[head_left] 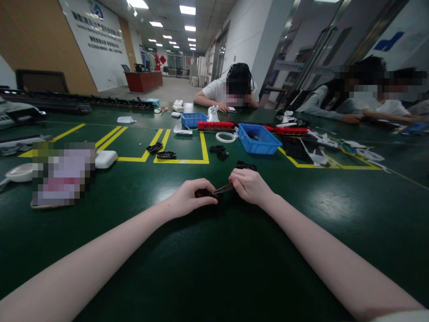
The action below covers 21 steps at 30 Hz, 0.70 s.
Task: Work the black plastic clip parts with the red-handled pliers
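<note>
My left hand point(192, 197) is closed around a small black part point(203, 193) low over the green table; the fingers hide much of it. My right hand point(248, 185) grips needle-nose pliers point(224, 189) with a bit of red handle showing. The metal jaws point left and reach the black part between my left thumb and fingers. Just beyond my right hand sits another black piece point(246, 166). Farther off lie more black parts, among them one point(166, 155) inside the yellow tape lines and a pair point(217, 148) to its right.
A blue bin point(258, 138) stands ahead to the right, with a smaller blue bin point(193, 119) behind it. Red strips point(216, 125) and a white tape ring point(225, 137) lie nearby. A phone point(65, 176) and white case point(106, 159) are at left. Several people sit across the table.
</note>
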### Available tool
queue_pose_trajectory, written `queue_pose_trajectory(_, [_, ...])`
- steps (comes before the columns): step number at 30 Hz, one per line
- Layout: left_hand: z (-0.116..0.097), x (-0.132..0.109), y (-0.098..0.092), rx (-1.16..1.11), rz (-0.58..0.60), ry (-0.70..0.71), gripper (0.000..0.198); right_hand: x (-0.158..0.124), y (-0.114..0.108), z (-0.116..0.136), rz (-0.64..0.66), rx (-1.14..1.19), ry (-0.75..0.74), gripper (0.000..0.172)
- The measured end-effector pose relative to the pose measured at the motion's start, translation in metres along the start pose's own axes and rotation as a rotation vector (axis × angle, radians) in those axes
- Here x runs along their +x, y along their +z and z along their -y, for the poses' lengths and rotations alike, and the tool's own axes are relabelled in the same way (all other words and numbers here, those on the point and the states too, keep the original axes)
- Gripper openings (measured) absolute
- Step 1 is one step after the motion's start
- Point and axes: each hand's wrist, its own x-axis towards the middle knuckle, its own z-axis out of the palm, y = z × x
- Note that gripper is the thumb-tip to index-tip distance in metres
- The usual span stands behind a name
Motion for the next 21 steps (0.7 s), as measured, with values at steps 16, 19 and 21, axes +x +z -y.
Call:
queue_pose_trajectory(16, [0.003, -0.001, 0.002, 0.148, -0.173, -0.022, 0.030, 0.004, 0.004, 0.017, -0.021, -0.189, 0.076, 0.034])
queue_pose_trajectory(19, [0.003, -0.001, 0.004, 0.170, -0.151, -0.029, 0.046, 0.005, 0.004, 0.019, -0.011, -0.189, 0.067, 0.032])
queue_pose_trajectory(21, [0.002, 0.000, 0.005, 0.201, -0.095, -0.025, 0.044, 0.005, 0.004, 0.020, -0.001, -0.178, 0.056, 0.031])
